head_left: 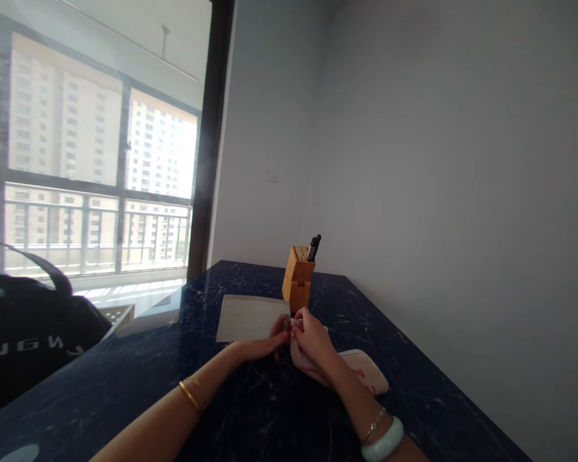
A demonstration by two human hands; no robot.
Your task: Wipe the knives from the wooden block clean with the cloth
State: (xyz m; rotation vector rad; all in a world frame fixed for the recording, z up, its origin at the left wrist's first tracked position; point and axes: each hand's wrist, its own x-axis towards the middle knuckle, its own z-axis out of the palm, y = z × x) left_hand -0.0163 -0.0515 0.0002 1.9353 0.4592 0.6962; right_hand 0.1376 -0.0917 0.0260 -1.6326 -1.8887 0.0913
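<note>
A white cloth with pink marks is pinched at its upper edge by the right hand, and the left hand is curled against it. The cloth is held above the dark surface, just beside a sheet of paper and near a wooden knife block.

Between the left hand and the right hand was some small thing, but the fingers covered it, so I could not tell what it was. The right hand also hid part of the pale cloth, and one corner of the sheet of paper went behind the left hand. The knife block hid the blades of the dark knives. The black bag was cut off by the picture's left edge, and its white letters could not be read completely
</note>
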